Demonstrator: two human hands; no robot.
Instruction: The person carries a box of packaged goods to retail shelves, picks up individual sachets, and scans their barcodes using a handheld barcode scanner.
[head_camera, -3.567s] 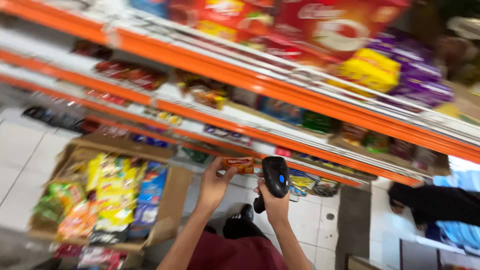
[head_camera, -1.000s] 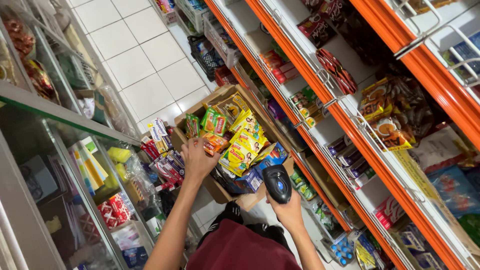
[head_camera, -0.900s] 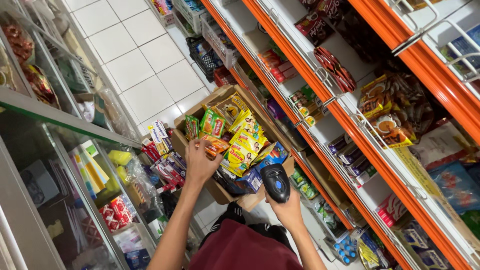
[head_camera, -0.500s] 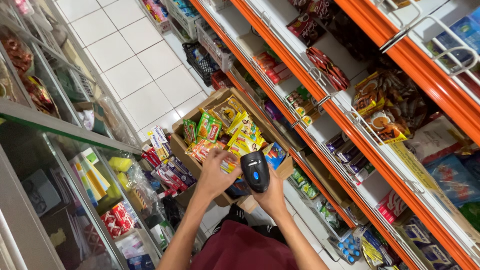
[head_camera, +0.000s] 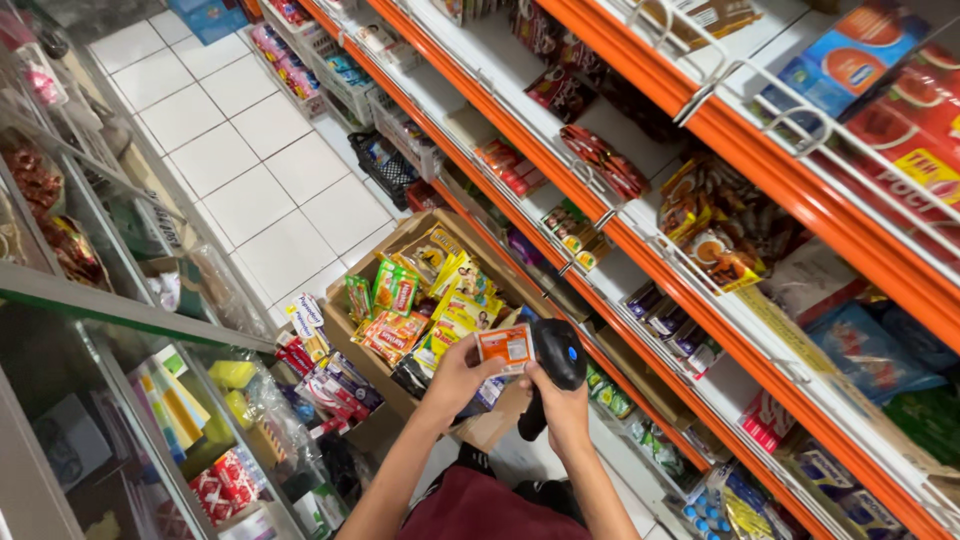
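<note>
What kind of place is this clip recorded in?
Most likely a small grocery or convenience shop: orange-edged shelves stocked with packaged snacks, a cardboard box of sachets on the tiled floor, and a black handheld scanner in the right hand aimed at a small orange packet held by the left hand.

Sachet (head_camera: 505, 348) in left hand (head_camera: 455, 375), barcode scanner (head_camera: 556, 358) at its 3 o'clock; carton (head_camera: 352, 345) at 11, shelves (head_camera: 640, 235) at 1.

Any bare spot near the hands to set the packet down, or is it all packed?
Free: white tiled floor between the glass cabinet and the orange shelving. Crowded: cardboard box, full of packets. Left hand holds an orange packet over it, the right hand a black scanner.
</note>
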